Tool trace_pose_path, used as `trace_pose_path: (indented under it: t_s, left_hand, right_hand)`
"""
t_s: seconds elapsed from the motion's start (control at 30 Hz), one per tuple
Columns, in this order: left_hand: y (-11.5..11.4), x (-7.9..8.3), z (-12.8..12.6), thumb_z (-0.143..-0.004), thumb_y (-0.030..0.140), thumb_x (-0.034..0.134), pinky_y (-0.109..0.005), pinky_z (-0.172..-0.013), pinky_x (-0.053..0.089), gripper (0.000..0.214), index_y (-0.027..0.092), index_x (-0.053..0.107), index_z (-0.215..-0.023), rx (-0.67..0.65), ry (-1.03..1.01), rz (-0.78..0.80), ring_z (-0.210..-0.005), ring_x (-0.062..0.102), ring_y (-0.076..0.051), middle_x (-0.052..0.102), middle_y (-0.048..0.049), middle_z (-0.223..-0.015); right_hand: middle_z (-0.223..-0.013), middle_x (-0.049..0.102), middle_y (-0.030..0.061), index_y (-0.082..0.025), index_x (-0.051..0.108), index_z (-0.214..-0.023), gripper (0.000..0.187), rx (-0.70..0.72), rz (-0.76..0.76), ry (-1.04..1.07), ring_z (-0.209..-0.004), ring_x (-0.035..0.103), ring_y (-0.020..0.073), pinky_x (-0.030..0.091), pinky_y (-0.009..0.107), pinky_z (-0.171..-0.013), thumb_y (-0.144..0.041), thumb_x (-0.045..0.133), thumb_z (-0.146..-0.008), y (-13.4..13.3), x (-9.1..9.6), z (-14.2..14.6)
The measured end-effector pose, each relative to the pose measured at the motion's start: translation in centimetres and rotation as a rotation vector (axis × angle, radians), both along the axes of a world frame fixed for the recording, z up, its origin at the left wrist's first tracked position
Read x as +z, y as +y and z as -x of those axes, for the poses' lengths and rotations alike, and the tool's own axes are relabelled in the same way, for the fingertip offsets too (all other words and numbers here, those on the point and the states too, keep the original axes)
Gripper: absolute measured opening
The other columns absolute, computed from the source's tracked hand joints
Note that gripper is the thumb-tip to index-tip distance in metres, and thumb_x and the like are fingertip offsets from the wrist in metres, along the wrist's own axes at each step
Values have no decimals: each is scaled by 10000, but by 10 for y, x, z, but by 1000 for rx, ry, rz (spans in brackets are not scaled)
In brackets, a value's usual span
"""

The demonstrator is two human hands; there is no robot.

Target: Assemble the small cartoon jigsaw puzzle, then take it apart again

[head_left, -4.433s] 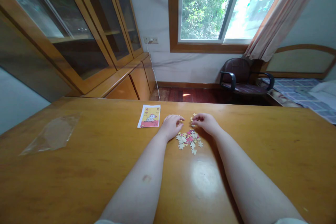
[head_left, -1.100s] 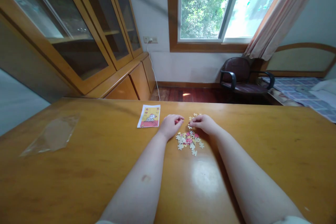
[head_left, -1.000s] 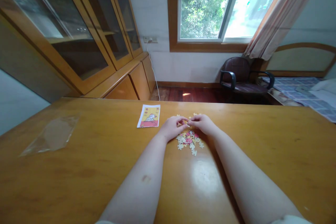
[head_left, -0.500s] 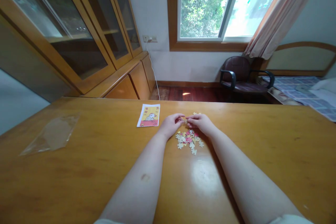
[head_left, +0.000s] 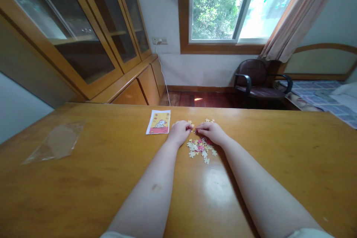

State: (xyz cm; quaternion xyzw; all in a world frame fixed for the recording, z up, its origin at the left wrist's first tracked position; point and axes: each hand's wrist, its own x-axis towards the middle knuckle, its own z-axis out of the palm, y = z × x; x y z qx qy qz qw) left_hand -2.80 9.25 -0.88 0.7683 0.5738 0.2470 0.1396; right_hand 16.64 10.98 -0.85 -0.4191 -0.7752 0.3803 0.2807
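My left hand (head_left: 180,131) rests on the desk with its fingers curled together beside a few yellow jigsaw puzzle pieces (head_left: 190,123). What its fingertips hold, if anything, is too small to make out. Facing it, my right hand (head_left: 212,132) has its fingers closed at a small puzzle piece (head_left: 195,131) on the desk. Just below both hands lies a loose pile of jigsaw pieces (head_left: 199,147), pink, yellow, white and greyish. Two or so more yellow pieces (head_left: 208,120) show beyond my right hand.
A picture card (head_left: 158,122) with a white animal on yellow and red lies left of my hands. Farther left is a clear plastic bag (head_left: 57,141) on the wooden desk (head_left: 111,163). Beyond the desk stand a glass-door cabinet (head_left: 122,68), an armchair (head_left: 252,78) and a bed (head_left: 315,93).
My hands have shifted slightly left and the left fingers have curled in more. Yellow pieces now show beyond the left fingertips. The pile and card look unchanged.
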Motion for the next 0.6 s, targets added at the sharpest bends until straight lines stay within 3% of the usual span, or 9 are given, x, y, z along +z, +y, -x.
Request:
trace_pose_path:
  t_s: [0.1, 0.23, 0.4, 0.6]
  left_hand:
    - [0, 0, 0, -781, 139, 572, -299, -832, 489, 190, 226, 733, -831, -5, -18, -7, -887, 622, -191, 703, -29, -899]
    - [-1, 0, -1, -786, 127, 552, -290, -801, 496, 202, 216, 726, -838, -3, -65, 16, -871, 626, -185, 697, -30, -907]
    - [-1, 0, -2, -778, 104, 543, -286, -809, 498, 217, 210, 720, -845, 2, -91, 31, -879, 630, -181, 695, -31, -924]
    - [-2, 0, -2, -794, 111, 533, -289, -844, 501, 228, 215, 715, -881, -21, -119, 31, -902, 632, -176, 689, -30, -961]
  right_hand:
    - [-940, 716, 58, -214, 759, -916, 208, -21, -29, -12, -911, 641, 195, 467, 320, -887, -308, 596, -828, 0, -1, 0]
    - [-893, 673, 66, -207, 756, -956, 219, -110, -194, -85, -854, 619, 177, 471, 297, -830, -273, 586, -835, 2, -4, -2]
    - [-837, 664, 53, -236, 774, -830, 146, -240, -320, -301, -796, 606, 165, 466, 262, -745, -235, 631, -800, 5, -9, -8]
    - [-861, 680, 52, -240, 773, -839, 160, -220, -365, -367, -812, 612, 170, 462, 266, -778, -326, 643, -804, 5, -8, -10]
